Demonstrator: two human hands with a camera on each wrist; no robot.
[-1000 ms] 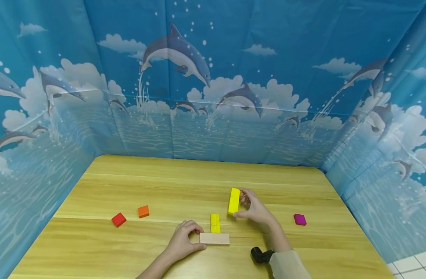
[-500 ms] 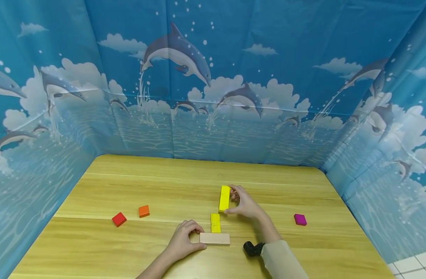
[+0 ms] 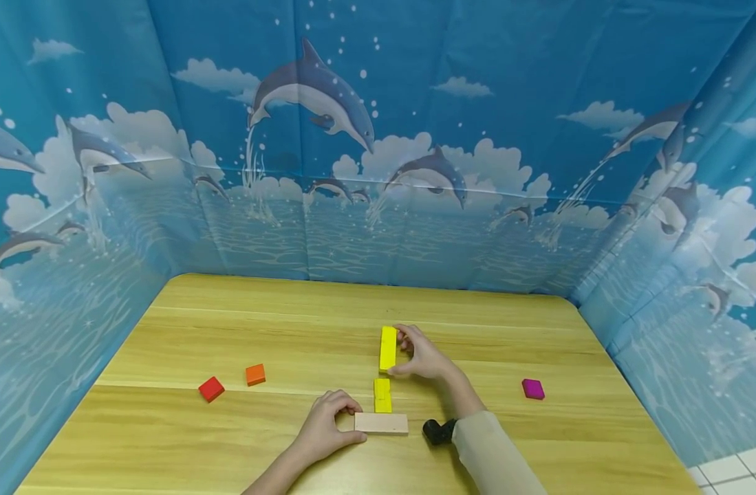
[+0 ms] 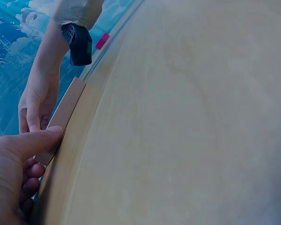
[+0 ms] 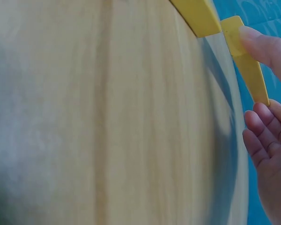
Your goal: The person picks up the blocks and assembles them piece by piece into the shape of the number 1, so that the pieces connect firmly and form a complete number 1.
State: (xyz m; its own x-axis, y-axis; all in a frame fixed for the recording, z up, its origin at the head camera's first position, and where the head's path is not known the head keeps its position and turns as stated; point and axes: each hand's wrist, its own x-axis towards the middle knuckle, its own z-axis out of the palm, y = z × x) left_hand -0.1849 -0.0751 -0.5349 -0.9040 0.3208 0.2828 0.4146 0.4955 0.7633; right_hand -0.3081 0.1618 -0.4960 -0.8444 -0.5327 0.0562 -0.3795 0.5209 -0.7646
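My left hand (image 3: 327, 427) pinches the left end of a plain wooden block (image 3: 384, 423), thumb on the near side. In the left wrist view the thumb presses on that wooden block (image 4: 69, 105), while the other fingers curl behind. Just beyond it a yellow block (image 3: 382, 396) lies lengthwise, its near end at the plain block's far side. A second yellow block (image 3: 387, 349) is gripped at its two ends by my right hand (image 3: 424, 356). It overlaps the far end of the lying one in the head view; the right wrist view shows its yellow face (image 5: 248, 68) under the thumb.
On the wooden table (image 3: 278, 323), a red block (image 3: 211, 390) and an orange block (image 3: 255, 375) lie at the left. A magenta block (image 3: 533, 389) lies at the right. A black device (image 3: 438, 432) is on the right wrist. Dolphin-print curtains (image 3: 353, 240) surround the table.
My right hand has moved left with the yellow block, bringing it from the right to just beyond the lying yellow one. My left hand and the plain block have stayed put.
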